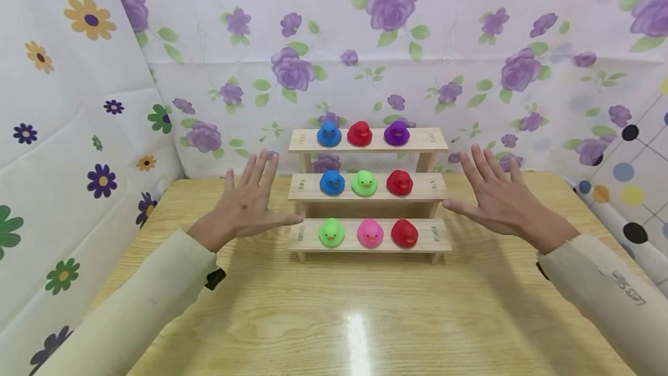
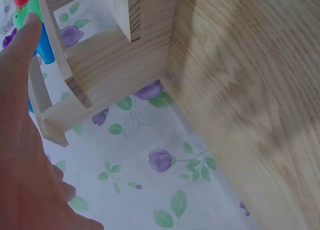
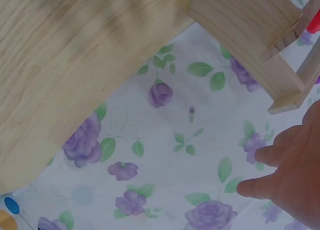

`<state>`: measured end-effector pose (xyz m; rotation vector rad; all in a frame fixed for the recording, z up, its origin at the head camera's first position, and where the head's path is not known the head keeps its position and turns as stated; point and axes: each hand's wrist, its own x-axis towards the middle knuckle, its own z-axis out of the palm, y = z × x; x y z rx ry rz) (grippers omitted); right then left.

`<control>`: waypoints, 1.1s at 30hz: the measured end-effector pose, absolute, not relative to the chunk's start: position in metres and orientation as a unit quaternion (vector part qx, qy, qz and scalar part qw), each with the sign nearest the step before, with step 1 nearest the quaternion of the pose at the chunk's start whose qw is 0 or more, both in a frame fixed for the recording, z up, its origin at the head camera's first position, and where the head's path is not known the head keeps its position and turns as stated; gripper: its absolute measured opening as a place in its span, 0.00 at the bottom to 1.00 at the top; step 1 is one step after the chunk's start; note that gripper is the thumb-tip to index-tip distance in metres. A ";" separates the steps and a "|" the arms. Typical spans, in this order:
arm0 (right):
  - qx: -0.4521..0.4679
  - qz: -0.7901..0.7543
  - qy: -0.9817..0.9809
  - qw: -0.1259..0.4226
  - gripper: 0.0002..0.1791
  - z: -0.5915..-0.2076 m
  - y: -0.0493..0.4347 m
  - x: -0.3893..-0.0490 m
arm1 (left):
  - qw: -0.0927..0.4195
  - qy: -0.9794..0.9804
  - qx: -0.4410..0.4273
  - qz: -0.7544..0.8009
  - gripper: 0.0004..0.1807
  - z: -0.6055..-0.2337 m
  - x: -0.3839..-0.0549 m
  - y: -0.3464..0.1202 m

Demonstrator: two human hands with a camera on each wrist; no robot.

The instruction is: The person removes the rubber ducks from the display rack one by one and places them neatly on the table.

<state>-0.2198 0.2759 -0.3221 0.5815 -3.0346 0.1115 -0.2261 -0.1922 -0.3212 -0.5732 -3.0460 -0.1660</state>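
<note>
A three-tier wooden rack [image 1: 313, 241] stands on the table, bearing small rubber ducks in rows. On its top shelf sit a blue duck [image 1: 329, 134], a red duck [image 1: 359, 134] and a purple duck [image 1: 396, 133]. The middle shelf carries a blue duck [image 1: 331, 183], a light green duck [image 1: 364, 183] and a red duck [image 1: 399, 183]. Light green [image 1: 331, 232], pink [image 1: 370, 233] and red [image 1: 404, 233] ducks line the bottom shelf. My left hand [image 1: 245, 208] is spread flat left of the rack, holding nothing. To the right, my right hand [image 1: 501, 199] is likewise spread and holds nothing.
The rack stands on a wood-grain table [image 1: 292, 312], near its back edge. Behind hangs a white cloth [image 1: 344, 86] with purple flowers. Another flowered cloth [image 1: 78, 149] borders the left side, and a dotted cloth [image 1: 621, 208] the right.
</note>
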 end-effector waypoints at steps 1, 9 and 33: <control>0.189 0.037 -0.981 0.026 0.57 -0.321 0.275 -0.220 | 0.021 -0.980 -0.189 -0.057 0.71 -0.321 -0.228 -0.191; 0.215 0.059 -0.973 0.063 0.56 -0.312 0.264 -0.228 | 0.051 -0.964 -0.236 -0.114 0.70 -0.320 -0.247 -0.181; 0.289 0.196 -0.933 0.086 0.55 -0.276 0.217 -0.257 | 0.099 -0.904 -0.287 -0.302 0.63 -0.341 -0.275 -0.171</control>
